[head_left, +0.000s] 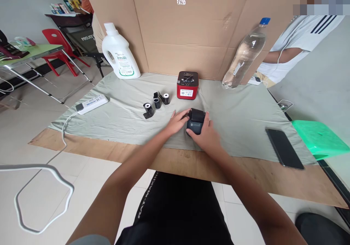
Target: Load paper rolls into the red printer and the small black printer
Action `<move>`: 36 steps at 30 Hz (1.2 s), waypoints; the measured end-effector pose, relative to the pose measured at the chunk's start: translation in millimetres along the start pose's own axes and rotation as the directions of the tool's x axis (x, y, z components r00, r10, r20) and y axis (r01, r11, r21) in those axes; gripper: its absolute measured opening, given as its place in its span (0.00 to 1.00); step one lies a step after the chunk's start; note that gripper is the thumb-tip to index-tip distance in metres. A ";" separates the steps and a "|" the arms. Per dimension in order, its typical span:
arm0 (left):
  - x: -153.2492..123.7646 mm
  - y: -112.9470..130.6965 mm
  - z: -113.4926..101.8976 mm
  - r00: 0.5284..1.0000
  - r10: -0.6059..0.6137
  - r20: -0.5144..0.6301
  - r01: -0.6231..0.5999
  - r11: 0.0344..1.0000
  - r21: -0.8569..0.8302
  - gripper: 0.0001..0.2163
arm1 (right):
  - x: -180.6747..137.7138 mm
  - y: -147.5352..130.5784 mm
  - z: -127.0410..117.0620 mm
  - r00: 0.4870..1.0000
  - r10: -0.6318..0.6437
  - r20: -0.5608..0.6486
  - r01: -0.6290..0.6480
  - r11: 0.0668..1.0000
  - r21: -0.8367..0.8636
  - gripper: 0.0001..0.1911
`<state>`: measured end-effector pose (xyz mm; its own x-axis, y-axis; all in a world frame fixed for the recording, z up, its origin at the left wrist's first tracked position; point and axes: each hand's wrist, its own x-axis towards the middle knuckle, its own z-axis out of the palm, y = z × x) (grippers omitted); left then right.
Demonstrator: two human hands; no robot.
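A small black portable printer point(196, 125) sits on the grey cloth in front of me. My right hand point(206, 135) grips it from the right, thumb across its near front edge and fingers along the far right side. At its upper left, the fingertips of my left hand point(177, 121) touch the printer with fingers stretched and the thumb apart. What lies under those fingertips is hidden. To the left lie small black rolls: one with a white core and a loose tail point(148, 108), a plain one point(156, 103) and another white-cored roll point(166, 98).
Behind the printer stands a red box with a black top point(187, 88). A white detergent jug point(121, 57) and a tilted water bottle point(246, 55) stand against a cardboard screen point(188, 30). A power strip point(92, 104) lies left, a phone point(284, 148) right. A person point(290, 51) is beyond.
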<state>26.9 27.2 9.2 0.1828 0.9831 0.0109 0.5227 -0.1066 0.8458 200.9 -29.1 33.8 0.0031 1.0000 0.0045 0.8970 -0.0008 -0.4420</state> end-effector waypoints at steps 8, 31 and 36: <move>6.2 -2.6 -1.7 1.000 0.016 0.015 -0.016 1.000 0.003 0.24 | 26.8 29.8 8.0 0.974 -0.055 -0.221 0.152 0.881 0.448 0.34; 54.0 -9.1 11.1 0.953 0.096 -0.286 -0.068 0.992 0.109 0.17 | 24.3 26.1 -10.2 0.911 -0.336 -0.238 0.411 0.766 0.494 0.25; 36.7 -13.2 11.6 0.855 0.220 -0.470 -0.206 0.975 0.082 0.07 | 56.7 30.1 -38.4 0.914 -0.324 -0.246 0.400 0.821 0.406 0.24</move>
<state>36.4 63.0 -7.8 -0.1203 0.8868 0.4462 0.5402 -0.3186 0.7789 245.1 27.4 55.2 -0.1788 0.9127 0.3675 0.5585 0.4016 -0.7258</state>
